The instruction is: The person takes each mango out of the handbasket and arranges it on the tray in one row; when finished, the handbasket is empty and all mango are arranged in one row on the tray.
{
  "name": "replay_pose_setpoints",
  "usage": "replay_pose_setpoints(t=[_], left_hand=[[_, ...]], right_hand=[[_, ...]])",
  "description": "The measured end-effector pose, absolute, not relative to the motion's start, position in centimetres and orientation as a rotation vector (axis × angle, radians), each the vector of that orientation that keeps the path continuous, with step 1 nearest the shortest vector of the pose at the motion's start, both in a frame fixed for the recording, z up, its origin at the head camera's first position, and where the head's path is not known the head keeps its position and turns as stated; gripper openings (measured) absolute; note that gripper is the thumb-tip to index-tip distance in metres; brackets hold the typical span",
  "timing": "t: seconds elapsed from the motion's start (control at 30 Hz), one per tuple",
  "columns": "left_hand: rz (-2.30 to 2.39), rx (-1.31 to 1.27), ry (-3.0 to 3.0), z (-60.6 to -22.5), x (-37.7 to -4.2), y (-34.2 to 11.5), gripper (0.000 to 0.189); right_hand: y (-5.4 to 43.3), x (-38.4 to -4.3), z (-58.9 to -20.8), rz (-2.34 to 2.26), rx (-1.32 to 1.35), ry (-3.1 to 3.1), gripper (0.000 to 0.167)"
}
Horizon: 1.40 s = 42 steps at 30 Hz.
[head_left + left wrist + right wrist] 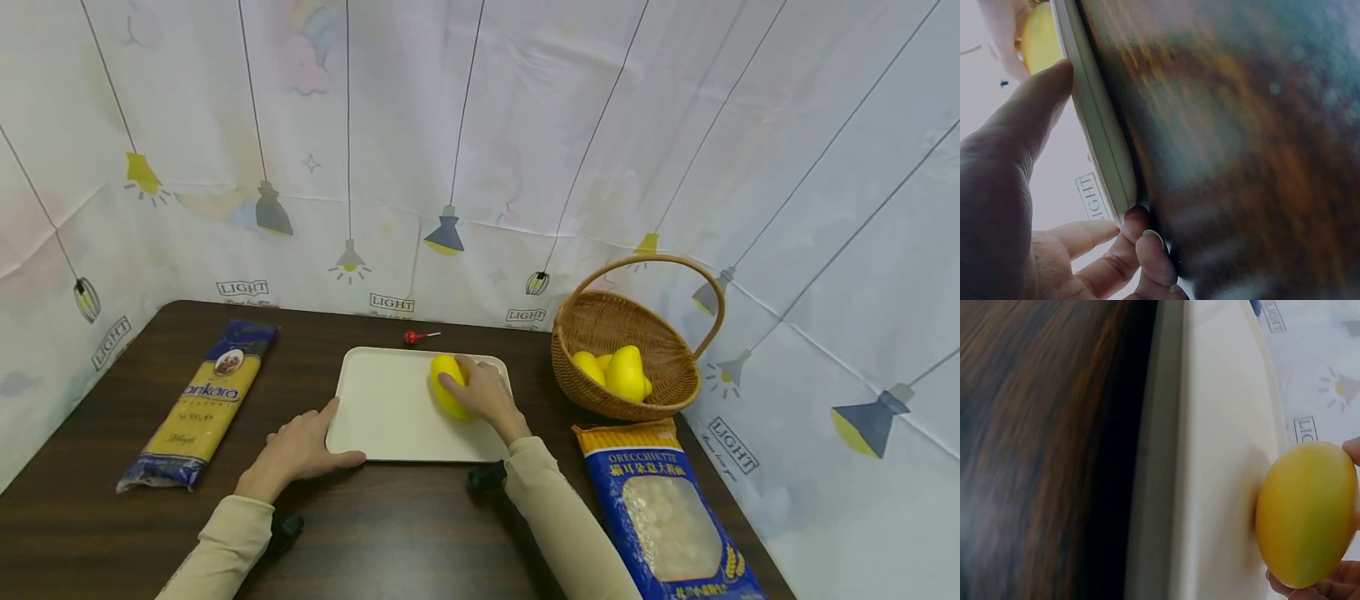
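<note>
A yellow mango [448,386] is in my right hand [487,393], over the right half of a cream rectangular tray [393,408]. Thumb and fingers grip the fruit's sides; the right wrist view shows the mango [1307,514] close against the tray surface, but contact is unclear. My left hand [296,446] holds the tray's near left corner. In the left wrist view its thumb [1047,94] lies on the near rim, and its bent fingers [1113,262] meet the tray's corner.
A wicker basket [667,367] with several yellow fruits [626,372] stands at the back right. Before it lies a blue orecchiette bag [667,525]. A spaghetti pack [202,404] lies at left, and a red lollipop [412,337] behind the tray. Printed fabric encloses the dark table [390,533].
</note>
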<state>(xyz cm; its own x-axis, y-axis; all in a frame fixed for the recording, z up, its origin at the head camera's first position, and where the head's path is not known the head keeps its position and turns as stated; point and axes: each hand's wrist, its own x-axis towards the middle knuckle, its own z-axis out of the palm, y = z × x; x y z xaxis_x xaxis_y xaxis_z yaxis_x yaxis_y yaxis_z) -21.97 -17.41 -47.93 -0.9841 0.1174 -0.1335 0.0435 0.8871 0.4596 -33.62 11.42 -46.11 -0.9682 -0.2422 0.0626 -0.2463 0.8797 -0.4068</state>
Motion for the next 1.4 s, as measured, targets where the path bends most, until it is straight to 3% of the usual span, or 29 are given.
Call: replay_pose_setpoints(t=[0.37, 0.97, 1.4], left_hand=[[0.688, 0.117, 2.906, -47.6, -22.0, -17.3, 0.114], [0.714, 0.103, 2.888, -48.1, -22.0, -17.5, 0.114], [0.727, 0.128, 2.933, -48.4, -22.0, -17.5, 0.112]], right_hand=[[9.8, -33.9, -45.8, 0.653, 0.454, -3.088, 0.06], [6.0, -34.0, -45.7, 0.708, 0.683, -3.132, 0.079], [1.2, -34.5, -45.6, 0.691, 0.81, -3.112, 0.079]])
